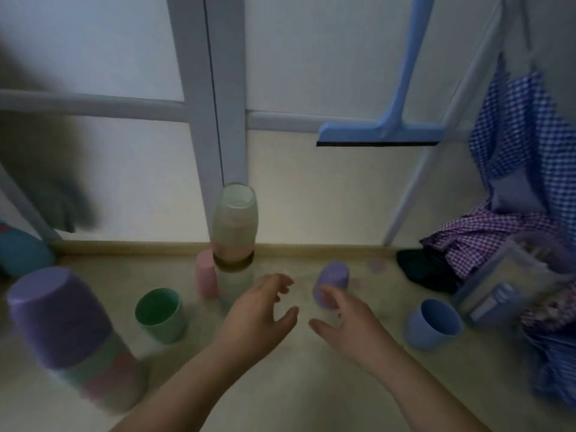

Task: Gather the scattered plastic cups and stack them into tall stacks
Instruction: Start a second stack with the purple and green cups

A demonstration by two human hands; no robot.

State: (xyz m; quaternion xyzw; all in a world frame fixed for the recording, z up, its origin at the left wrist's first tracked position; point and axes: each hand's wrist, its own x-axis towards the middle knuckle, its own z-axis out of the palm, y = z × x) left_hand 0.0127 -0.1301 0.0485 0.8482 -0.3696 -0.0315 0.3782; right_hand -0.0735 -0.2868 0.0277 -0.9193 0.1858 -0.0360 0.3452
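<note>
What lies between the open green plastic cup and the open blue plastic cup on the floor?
In the head view, both hands: left hand and right hand, open, between the green plastic cup and blue plastic cup.

Blurry frame. Both hands over the floor [280, 385], fingers spread, holding nothing: left hand [258, 316], right hand [346, 325]. Tall stack [235, 232] stands upright just beyond the left hand. Pink cup [205, 272] touches the stack's left side. Green cup [160, 313] upright further left. Purple-topped stack [68, 335] leaning, far left. Purple cup [332, 283] upside down right of the tall stack, at the right fingertips; contact unclear. Blue cup [433, 324] further right.
</note>
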